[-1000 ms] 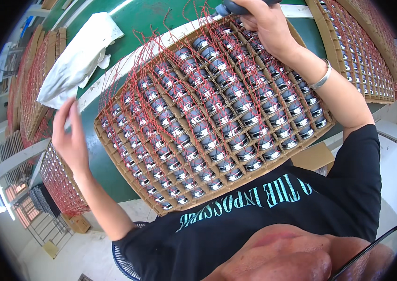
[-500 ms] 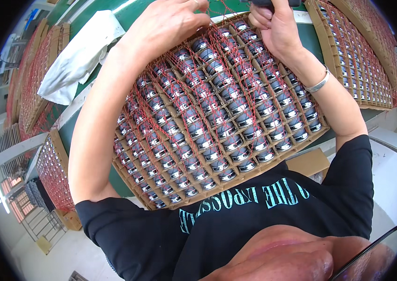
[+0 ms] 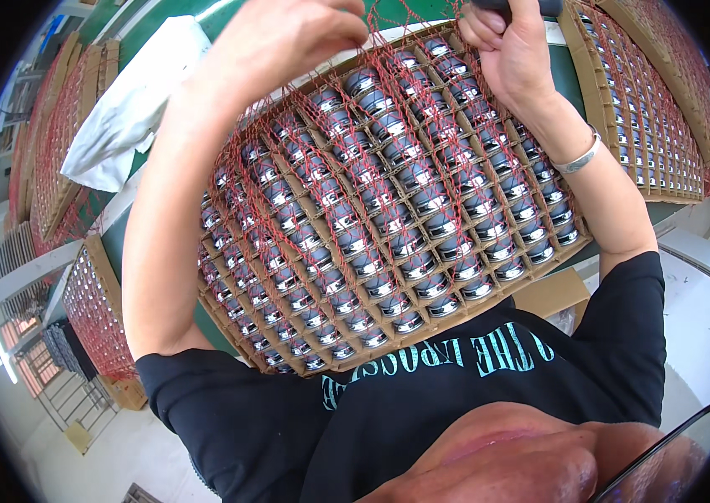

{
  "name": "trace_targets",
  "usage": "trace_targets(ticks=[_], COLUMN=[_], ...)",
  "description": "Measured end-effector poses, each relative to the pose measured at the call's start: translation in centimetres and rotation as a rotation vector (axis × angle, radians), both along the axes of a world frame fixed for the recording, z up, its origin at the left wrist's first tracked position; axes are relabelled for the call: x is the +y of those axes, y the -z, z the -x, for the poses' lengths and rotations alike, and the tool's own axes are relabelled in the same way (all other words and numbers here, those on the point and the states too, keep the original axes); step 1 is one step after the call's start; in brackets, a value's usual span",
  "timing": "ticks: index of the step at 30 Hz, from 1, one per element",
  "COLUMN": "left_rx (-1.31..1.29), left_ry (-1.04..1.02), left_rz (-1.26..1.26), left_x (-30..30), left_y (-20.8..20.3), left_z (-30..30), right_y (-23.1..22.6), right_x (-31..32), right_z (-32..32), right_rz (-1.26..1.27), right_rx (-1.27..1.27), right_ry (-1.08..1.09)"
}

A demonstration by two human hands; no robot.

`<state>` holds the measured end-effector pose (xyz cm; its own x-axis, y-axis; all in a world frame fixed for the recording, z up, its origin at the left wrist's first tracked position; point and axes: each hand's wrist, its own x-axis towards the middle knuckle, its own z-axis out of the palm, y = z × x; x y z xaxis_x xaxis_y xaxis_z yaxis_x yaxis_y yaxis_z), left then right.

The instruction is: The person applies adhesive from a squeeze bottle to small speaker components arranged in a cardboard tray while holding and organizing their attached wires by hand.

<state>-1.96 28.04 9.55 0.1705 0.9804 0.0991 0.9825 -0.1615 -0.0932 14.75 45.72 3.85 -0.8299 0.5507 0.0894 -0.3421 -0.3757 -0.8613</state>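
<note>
A cardboard tray [image 3: 405,342] divided into cells lies tilted in front of my chest. Rows of small round parts [image 3: 415,265], grey with shiny metal rims, fill its cells. Twisted red wires [image 3: 384,189] trail from them toward the far edge. My left hand [image 3: 296,38] is over the far left edge, fingers curled together beside the wires; whatever they pinch is hidden. At the far right corner my right hand [image 3: 516,63] is closed around a dark-handled tool [image 3: 544,7], cut off by the picture's top. A metal bracelet [image 3: 580,158] circles my right wrist.
Similar filled trays stand at the right [image 3: 648,117] and the left [image 3: 99,302], with more stacked at far left. A white cloth [image 3: 133,109] lies on the green surface left of my forearm. An open cardboard box [image 3: 552,293] sits below the tray's right side.
My left hand has shifted slightly left, and my right hand with the tool has moved a little right and down. The cloth appears slightly further left.
</note>
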Motion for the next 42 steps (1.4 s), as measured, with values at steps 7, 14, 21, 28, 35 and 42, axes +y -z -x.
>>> trace_targets(ticks=[7,14,21,28,35,42], left_rx=[-0.049,-0.093,-0.084,0.113,0.149,0.150], left_ry=[0.088,-0.041,-0.068,-0.038,-0.159,-0.169], left_rz=[-0.139,-0.151,-0.189,-0.310,-0.256,-0.251], left_x=[1.1,-0.5,-2.4,-6.8,-8.4,-8.6], left_y=[0.7,0.9,0.0,0.2,2.1,2.5], left_z=[-0.1,0.6,-0.4,-0.7,0.5,0.4], right_y=[-1.9,-1.1,-0.1,-0.5,0.8,0.7], right_x=[-1.5,-1.5,-1.5,-0.6,-2.3,-2.5], right_z=[-0.2,0.1,-0.1,-0.4,0.1,-0.3], right_rz=[-0.197,-0.185,-0.246,-0.306,-0.435,-0.622], right_rx=[0.044,-0.009,-0.046,-0.156,-0.156,-0.212], right_ry=[0.135,0.019,0.095,-0.059,-0.068,-0.088])
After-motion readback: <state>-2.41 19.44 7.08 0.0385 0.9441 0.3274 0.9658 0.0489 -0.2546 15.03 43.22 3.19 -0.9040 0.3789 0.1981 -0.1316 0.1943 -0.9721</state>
